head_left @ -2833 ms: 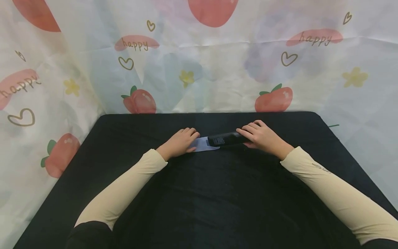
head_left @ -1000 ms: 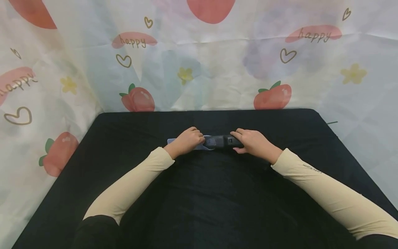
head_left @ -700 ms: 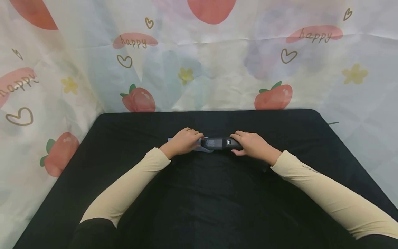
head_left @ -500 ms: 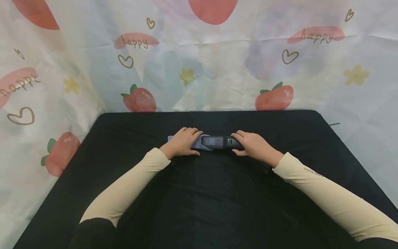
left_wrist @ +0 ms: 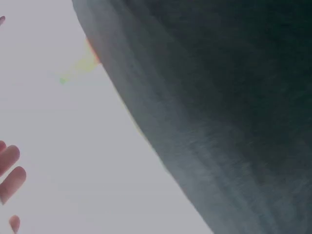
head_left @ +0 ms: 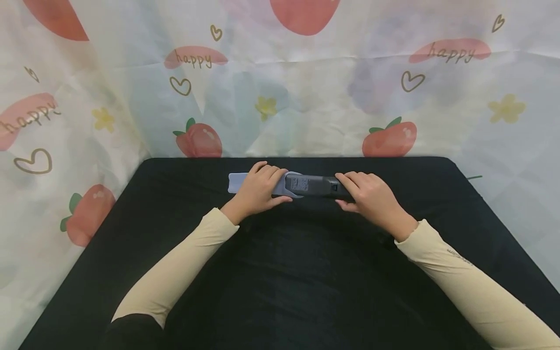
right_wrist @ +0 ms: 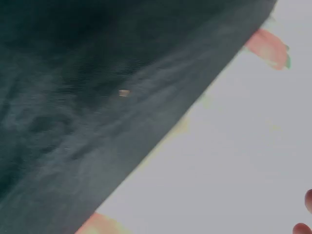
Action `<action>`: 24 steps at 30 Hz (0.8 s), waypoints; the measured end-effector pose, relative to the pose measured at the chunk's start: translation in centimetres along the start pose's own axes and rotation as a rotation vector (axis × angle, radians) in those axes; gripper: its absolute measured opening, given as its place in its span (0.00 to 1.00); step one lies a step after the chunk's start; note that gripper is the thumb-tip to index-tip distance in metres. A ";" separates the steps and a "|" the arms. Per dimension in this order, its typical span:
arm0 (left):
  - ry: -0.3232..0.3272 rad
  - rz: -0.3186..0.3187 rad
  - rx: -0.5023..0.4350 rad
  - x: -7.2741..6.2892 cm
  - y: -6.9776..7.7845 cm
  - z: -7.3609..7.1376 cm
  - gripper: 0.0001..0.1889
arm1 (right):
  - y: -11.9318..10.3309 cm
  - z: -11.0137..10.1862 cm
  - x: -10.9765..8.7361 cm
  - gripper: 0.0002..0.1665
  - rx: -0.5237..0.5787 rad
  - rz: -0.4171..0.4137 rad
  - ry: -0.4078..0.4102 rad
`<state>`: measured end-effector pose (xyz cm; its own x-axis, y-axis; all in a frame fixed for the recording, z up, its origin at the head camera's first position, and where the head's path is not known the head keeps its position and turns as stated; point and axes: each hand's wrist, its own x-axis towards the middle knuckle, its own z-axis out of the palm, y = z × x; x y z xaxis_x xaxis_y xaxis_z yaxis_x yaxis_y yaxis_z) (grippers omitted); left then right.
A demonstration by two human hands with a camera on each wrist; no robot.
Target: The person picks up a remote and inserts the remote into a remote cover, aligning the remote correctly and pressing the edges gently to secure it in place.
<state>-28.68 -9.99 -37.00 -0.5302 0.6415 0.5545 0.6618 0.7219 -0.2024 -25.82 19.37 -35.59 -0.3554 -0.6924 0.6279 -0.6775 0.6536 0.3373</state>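
Note:
In the head view, a long black device (head_left: pixel 311 186) with a printed label and a small square socket lies crosswise between the hands. Its left end meets a flat lavender piece (head_left: pixel 236 183) with a rounded collar. My left hand (head_left: pixel 257 188) grips the lavender piece, whose far left end sticks out past the hand. My right hand (head_left: pixel 374 198) holds the device's right end, thumb below and fingers above, hiding that tip. The left wrist view catches only some fingertips (left_wrist: pixel 13 184) at its edge; the right wrist view shows two fingertips (right_wrist: pixel 302 229) in its corner.
A black cloth-covered table (head_left: pixel 306 282) spreads beneath both arms. A pale curtain (head_left: pixel 315 97) printed with strawberries, hearts and flowers hangs along the back and left. A tiny light speck (right_wrist: pixel 124 92) shows on the black cloth in the right wrist view.
The joined pieces and both hands have shifted toward the table's back edge and appear larger. Earlier the left hand covered the lavender piece's left end; now that end shows beyond it.

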 end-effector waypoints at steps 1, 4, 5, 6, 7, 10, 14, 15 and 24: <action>0.022 0.013 0.010 0.1 0.0 -0.5 0.34 | 0.0 -0.3 0.1 0.39 -0.002 0.001 0.008; 0.087 0.056 0.022 0.2 0.1 -1.7 0.33 | -0.1 -1.2 0.4 0.39 0.034 0.014 0.020; 0.103 0.068 0.022 0.2 0.1 -2.1 0.33 | -0.1 -1.4 0.4 0.38 0.054 0.020 0.020; 0.114 0.078 0.019 0.2 0.1 -2.5 0.32 | -0.1 -1.7 0.5 0.38 0.075 0.029 0.019; 0.121 0.086 0.014 0.2 0.2 -2.9 0.32 | -0.1 -1.8 0.6 0.38 0.098 0.035 0.019; 0.133 0.107 -0.009 0.3 0.3 -3.8 0.32 | -0.1 -2.3 0.6 0.34 0.159 0.041 0.030; 0.118 0.124 -0.046 0.4 0.6 -4.7 0.32 | -0.1 -2.3 0.6 0.30 0.182 0.014 0.094; 0.115 0.125 -0.059 0.4 0.6 -4.8 0.32 | -0.1 -2.3 0.6 0.30 0.176 0.002 0.117; 0.075 0.082 -0.133 0.4 0.9 -5.4 0.32 | -0.6 -2.5 1.0 0.34 0.261 0.035 0.150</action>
<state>-25.40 -10.47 -32.58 -0.4337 0.6721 0.6002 0.7683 0.6238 -0.1433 -24.14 19.01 -33.46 -0.2955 -0.6058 0.7387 -0.8161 0.5621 0.1345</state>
